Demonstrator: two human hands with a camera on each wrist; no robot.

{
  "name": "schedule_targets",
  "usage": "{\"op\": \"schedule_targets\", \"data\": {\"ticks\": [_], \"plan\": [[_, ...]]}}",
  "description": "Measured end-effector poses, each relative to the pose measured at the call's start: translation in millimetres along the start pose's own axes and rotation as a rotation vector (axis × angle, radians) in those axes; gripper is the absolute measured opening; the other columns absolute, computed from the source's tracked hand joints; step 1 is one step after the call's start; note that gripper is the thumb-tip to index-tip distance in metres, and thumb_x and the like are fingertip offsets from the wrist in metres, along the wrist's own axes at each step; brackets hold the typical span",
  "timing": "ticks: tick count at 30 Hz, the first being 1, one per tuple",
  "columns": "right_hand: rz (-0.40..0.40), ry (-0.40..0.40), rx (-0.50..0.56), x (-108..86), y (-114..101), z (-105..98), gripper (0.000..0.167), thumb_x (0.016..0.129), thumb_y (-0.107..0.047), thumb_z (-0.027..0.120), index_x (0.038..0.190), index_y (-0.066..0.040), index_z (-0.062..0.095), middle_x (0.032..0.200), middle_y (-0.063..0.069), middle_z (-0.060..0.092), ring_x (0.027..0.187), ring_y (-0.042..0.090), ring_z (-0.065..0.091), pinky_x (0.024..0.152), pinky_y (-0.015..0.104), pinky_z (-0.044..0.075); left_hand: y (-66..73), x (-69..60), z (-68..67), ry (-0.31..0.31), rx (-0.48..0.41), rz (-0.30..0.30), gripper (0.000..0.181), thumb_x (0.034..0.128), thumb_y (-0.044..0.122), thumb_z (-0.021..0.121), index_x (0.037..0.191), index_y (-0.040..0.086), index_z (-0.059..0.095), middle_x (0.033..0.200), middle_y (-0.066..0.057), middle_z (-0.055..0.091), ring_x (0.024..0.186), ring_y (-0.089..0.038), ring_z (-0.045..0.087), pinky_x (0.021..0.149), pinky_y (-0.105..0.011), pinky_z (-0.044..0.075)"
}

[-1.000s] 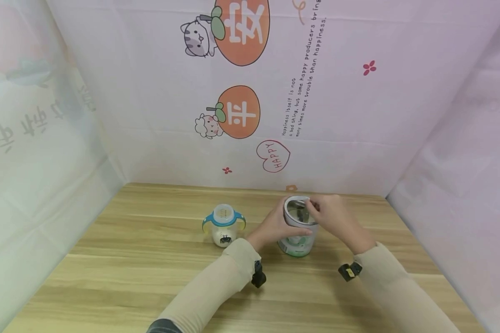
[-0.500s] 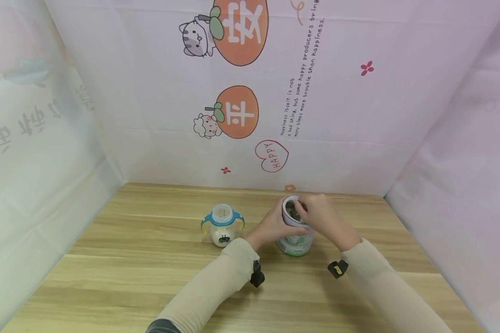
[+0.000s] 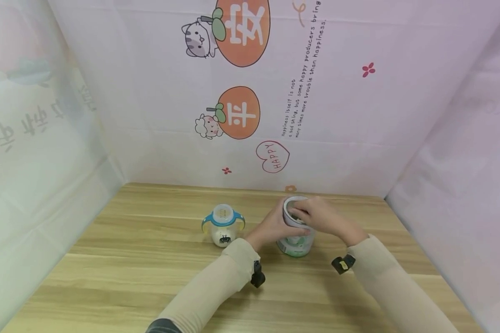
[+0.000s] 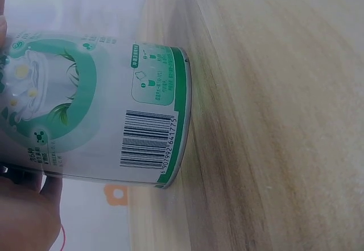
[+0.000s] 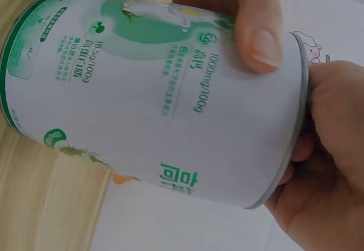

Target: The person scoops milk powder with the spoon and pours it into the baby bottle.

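Observation:
A white and green milk powder tin (image 3: 296, 244) stands upright on the wooden table in the head view, its top uncovered. My left hand (image 3: 271, 227) grips its upper side, fingers and thumb around the wall. The right hand (image 3: 322, 216) reaches over the rim with curled fingers inside the mouth; whatever they touch or pinch is hidden. In the left wrist view, the tin (image 4: 96, 108) shows a barcode near its green bottom edge. From the right wrist, the tin (image 5: 125, 97) appears sideways, my right fingers going behind its metal rim.
Left of the tin stands a baby bottle (image 3: 223, 233) with blue handles and a clear top. The wooden table (image 3: 150, 268) meets a printed white cloth (image 3: 171, 157) at the back, and cloth walls rise on both sides.
My right hand has moved from the tin's right rim leftward, its fingers now inside the mouth. The left hand keeps its grip, and the bottle stays put.

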State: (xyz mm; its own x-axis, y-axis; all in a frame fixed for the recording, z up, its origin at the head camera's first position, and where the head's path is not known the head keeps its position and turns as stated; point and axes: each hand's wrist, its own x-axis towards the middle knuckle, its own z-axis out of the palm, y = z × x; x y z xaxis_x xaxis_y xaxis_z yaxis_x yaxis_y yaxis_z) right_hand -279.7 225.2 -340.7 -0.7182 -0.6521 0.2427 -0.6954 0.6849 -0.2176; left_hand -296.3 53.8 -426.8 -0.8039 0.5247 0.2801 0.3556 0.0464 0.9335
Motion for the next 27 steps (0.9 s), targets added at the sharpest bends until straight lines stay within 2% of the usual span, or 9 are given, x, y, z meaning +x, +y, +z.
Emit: {"op": "schedule_targets", "data": {"ticks": [4, 8, 12, 16, 18, 21, 25, 27], "plan": [[0.042, -0.06, 0.051, -2.2, 2, -4, 0.021, 0.102, -0.019, 0.061, 0.081, -0.017, 0.064, 0.067, -0.01, 0.049, 0.062, 0.006, 0.046, 0.058, 0.027, 0.043, 0.6, -0.5, 0.4, 0.008, 0.01, -0.007, 0.089, 0.0823, 0.024, 0.085, 0.152, 0.023, 0.029, 0.133, 0.007, 0.05, 0.112, -0.011, 0.058, 0.091, -0.03, 0.051], [0.093, -0.067, 0.133, -4.9, 3, -9, 0.024, 0.103, -0.02, 0.059, 0.08, -0.016, 0.065, 0.065, -0.009, 0.048, 0.057, 0.006, 0.044, 0.054, 0.027, 0.042, 0.9, -0.6, 1.0, 0.01, 0.017, -0.007, 0.09, 0.0816, 0.024, 0.086, 0.152, 0.021, 0.03, 0.134, 0.005, 0.05, 0.113, -0.01, 0.058, 0.091, -0.03, 0.05], [0.135, -0.029, 0.244, -8.3, 7, -12, 0.027, 0.103, -0.019, 0.058, 0.079, -0.01, 0.066, 0.066, -0.005, 0.053, 0.056, 0.009, 0.045, 0.053, 0.027, 0.044, 0.2, -0.8, 0.8, 0.004, 0.01, -0.006, 0.092, 0.0812, 0.024, 0.087, 0.152, 0.021, 0.029, 0.136, 0.004, 0.049, 0.115, -0.009, 0.057, 0.093, -0.03, 0.049], [0.194, 0.012, 0.324, -14.2, 13, -17, 0.031, 0.105, -0.023, 0.055, 0.081, -0.009, 0.069, 0.079, 0.001, 0.066, 0.069, 0.016, 0.06, 0.061, 0.031, 0.052, 0.1, -0.8, 0.0, 0.011, 0.007, -0.017, 0.093, 0.0798, 0.026, 0.088, 0.153, 0.024, 0.029, 0.139, 0.003, 0.049, 0.117, -0.009, 0.055, 0.096, -0.033, 0.047], [0.223, 0.033, 0.337, -17.3, 15, -19, 0.032, 0.106, -0.026, 0.054, 0.086, -0.009, 0.072, 0.085, 0.004, 0.069, 0.075, 0.02, 0.063, 0.065, 0.034, 0.053, 0.0, -0.7, -0.2, 0.019, 0.015, -0.025, 0.094, 0.0789, 0.029, 0.088, 0.152, 0.026, 0.03, 0.141, -0.001, 0.049, 0.117, -0.008, 0.054, 0.097, -0.034, 0.047], [0.252, 0.068, 0.347, -21.1, 18, -20, 0.033, 0.106, -0.029, 0.053, 0.088, -0.01, 0.074, 0.085, 0.002, 0.069, 0.077, 0.024, 0.061, 0.065, 0.036, 0.051, 1.0, -1.1, 0.0, 0.029, 0.027, -0.033, 0.093, 0.0781, 0.031, 0.089, 0.151, 0.028, 0.031, 0.143, -0.006, 0.049, 0.117, -0.008, 0.054, 0.097, -0.035, 0.046], [0.267, 0.1, 0.359, -25.6, 23, -19, 0.033, 0.105, -0.029, 0.054, 0.091, -0.01, 0.076, 0.085, 0.003, 0.07, 0.077, 0.025, 0.061, 0.066, 0.037, 0.051, 3.2, -2.6, 0.7, 0.038, 0.028, -0.035, 0.093, 0.0779, 0.03, 0.089, 0.15, 0.027, 0.032, 0.138, 0.003, 0.051, 0.118, -0.009, 0.054, 0.098, -0.035, 0.046], [0.269, 0.112, 0.362, -27.5, 24, -18, 0.032, 0.105, -0.028, 0.054, 0.092, -0.009, 0.076, 0.085, 0.003, 0.07, 0.077, 0.026, 0.061, 0.066, 0.036, 0.052, 3.6, -3.2, 1.0, 0.039, 0.025, -0.035, 0.092, 0.0781, 0.03, 0.089, 0.151, 0.026, 0.032, 0.138, 0.003, 0.051, 0.118, -0.009, 0.054, 0.098, -0.035, 0.046]]}}
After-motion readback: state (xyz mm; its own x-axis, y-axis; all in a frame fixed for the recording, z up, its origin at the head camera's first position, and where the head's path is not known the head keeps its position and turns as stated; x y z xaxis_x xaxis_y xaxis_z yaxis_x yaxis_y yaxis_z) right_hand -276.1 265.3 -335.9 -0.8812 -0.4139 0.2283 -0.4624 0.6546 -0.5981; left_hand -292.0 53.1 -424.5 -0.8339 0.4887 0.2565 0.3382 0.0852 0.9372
